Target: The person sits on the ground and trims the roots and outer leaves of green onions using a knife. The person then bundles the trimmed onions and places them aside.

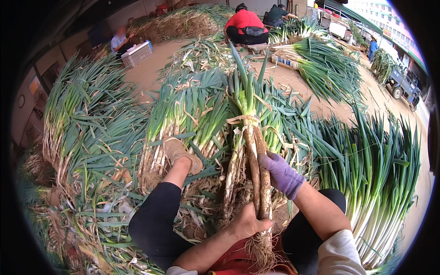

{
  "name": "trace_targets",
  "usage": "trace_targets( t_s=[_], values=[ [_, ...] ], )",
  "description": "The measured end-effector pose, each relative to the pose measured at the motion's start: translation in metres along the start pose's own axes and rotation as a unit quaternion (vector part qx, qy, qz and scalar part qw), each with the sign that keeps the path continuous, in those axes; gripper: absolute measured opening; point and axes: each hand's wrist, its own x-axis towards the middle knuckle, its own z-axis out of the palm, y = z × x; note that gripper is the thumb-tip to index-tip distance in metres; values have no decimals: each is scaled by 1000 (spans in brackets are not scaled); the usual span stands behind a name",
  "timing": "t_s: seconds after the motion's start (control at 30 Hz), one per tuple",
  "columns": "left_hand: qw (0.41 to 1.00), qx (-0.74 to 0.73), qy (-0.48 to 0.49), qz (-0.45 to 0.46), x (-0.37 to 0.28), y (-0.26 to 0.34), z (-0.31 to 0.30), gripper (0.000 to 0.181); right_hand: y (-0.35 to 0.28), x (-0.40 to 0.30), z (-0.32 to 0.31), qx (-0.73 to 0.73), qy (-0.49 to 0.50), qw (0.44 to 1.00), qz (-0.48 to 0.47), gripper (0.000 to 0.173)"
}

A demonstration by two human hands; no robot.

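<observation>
A few soil-stained leeks or large green onions (251,147) stand tilted before me, leaves away and stringy roots towards my lap. Bare, my left hand (248,221) wraps round their lower stalks just above the roots (259,249). Higher up, my right hand (280,173) in a purple knit glove grips the right side of the same stalks. Dry brown outer leaves (244,119) hang loose about their necks. Behind them lie more uncleaned stalks (233,175) on the ground. To my right stands a pile of cleaned, white-stalked ones (369,192).
Trimmed leaves and peelings (110,220) cover the ground at left, below a large heap of stalks (86,110). My shoe (180,154) rests among the stalks. Ahead, a person in red (245,24) crouches near more bundles (323,65). A crate (137,55) and a blue three-wheeled vehicle (404,84) stand farther off.
</observation>
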Motion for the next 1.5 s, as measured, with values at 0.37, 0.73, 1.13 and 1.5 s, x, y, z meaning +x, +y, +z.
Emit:
trace_targets(
  t_s=[0.37, 0.73, 1.13, 1.5],
  values=[
    [973, 154, 118, -126, 48, 4, -15, 98, 5, 29, -43, -289, 321, 898, -84, 52],
    [998, -50, -15, -37, 40, 41, -68, 48, 78, 70, -106, -513, 299, 804, -20, 32],
    [971, 135, 164, -107, -36, 14, -54, 44, 32, 82, -153, 240, 398, 879, -105, 35],
    [952, 219, 207, -49, -2, 0, -111, 31, 52, 8, -8, -373, -129, 903, 172, 37]
  ],
)
